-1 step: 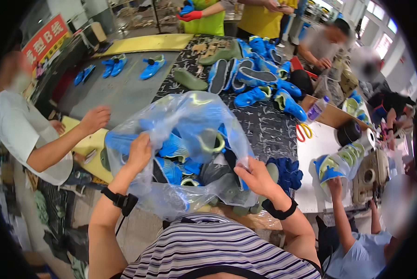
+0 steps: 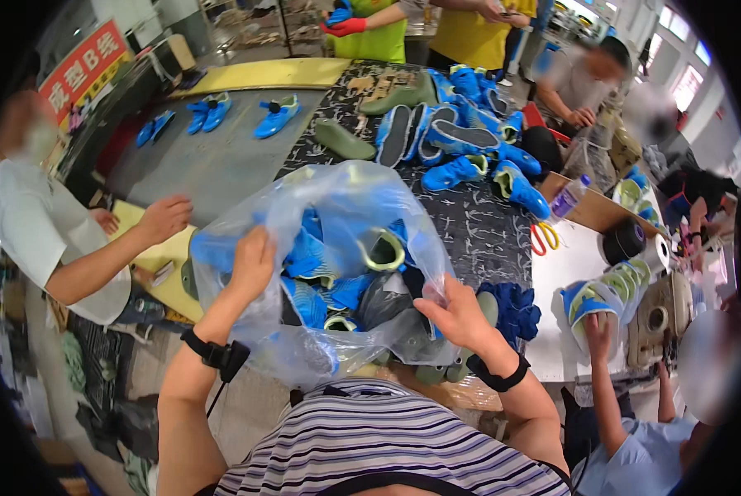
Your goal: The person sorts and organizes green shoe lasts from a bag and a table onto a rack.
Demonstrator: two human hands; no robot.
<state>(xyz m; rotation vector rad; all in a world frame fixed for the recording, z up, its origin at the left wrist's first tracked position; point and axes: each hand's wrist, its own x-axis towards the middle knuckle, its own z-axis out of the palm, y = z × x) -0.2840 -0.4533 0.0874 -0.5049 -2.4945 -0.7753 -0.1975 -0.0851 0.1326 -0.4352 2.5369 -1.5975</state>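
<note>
A large clear plastic bag (image 2: 300,351) is spread wide in front of me, its mouth facing me. Inside it lie several blue shoes (image 2: 304,304) with pale yellow-green collars, next to a dark grey plastic bundle (image 2: 385,299). My left hand (image 2: 253,263) has its fingers closed on the bag's left rim. On the opposite side, my right hand (image 2: 455,312) pinches the right rim, thumb toward the opening. Folds of plastic partly hide the shoes at the back and sides of the bag.
Blue shoes (image 2: 461,136) are heaped on the patterned table beyond the bag, near green shoe lasts (image 2: 341,140). Scissors (image 2: 544,238) and a bottle (image 2: 569,197) lie to the right. A co-worker (image 2: 64,231) stands close on the left; another person's hand (image 2: 602,335) holds stacked shoe uppers at right.
The view has shifted slightly. A shoe's collar inside the bag shows a little more clearly. Both hands keep their hold on the rim.
</note>
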